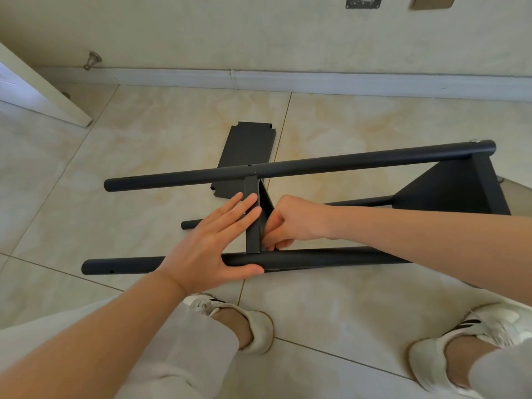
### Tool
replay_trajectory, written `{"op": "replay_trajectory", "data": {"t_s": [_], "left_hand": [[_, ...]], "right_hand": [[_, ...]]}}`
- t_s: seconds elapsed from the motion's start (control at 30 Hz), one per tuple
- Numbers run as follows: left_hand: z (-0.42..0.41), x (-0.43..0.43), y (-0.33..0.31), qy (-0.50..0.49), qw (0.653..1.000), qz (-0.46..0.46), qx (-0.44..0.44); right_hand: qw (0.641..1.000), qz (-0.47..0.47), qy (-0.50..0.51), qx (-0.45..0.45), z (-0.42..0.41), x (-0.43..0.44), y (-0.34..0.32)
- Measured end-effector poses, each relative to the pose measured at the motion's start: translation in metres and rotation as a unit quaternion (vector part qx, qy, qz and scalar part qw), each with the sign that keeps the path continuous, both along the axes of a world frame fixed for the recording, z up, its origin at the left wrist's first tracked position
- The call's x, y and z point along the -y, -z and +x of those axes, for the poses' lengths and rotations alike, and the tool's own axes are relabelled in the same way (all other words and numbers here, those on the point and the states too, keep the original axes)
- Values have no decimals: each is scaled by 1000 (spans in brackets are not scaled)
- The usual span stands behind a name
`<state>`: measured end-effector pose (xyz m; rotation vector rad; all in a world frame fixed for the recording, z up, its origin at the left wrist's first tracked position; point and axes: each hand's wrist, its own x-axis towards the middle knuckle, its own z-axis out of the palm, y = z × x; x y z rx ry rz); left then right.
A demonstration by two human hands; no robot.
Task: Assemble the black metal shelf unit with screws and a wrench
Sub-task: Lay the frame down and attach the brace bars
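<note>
The black metal shelf unit (449,191) lies on its side on the tiled floor (144,139), about midway between the baseboard (288,79) and the person's shoes (256,321). Its far pole (345,161) and near pole (331,257) run left to right, with a third pole (359,201) lower between them. One shelf panel is already fixed at the right end, where a silver screw head (475,141) shows on the far pole. A second, middle panel (253,226) stands on edge between the far and near poles. The left hand (213,243) lies flat against this panel, its fingers (244,204) straight and spread across the panel's face and its thumb stretched along the near pole; it grips nothing. The right hand (290,223) reaches in from the other side of the panel, its fingers (276,243) curled and pinched together at the corner where the panel meets the near pole. I cannot tell whether they hold a screw or only the panel's edge. A loose shelf panel (247,145) lies flat on the floor beyond the far pole, towards the baseboard. At the floor's far left corner stands the edge of a white door (34,90), with a metal door stop (93,60) on the wall just above the baseboard.
</note>
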<state>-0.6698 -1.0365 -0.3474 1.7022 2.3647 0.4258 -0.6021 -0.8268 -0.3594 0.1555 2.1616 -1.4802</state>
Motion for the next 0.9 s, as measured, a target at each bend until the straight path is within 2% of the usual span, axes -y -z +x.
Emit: {"op": "replay_trajectory", "data": {"t_s": [0.9], "left_hand": [[-2, 3, 5, 7, 999, 25, -32]], "right_hand": [[983, -108, -63, 135, -18, -7, 9]]}}
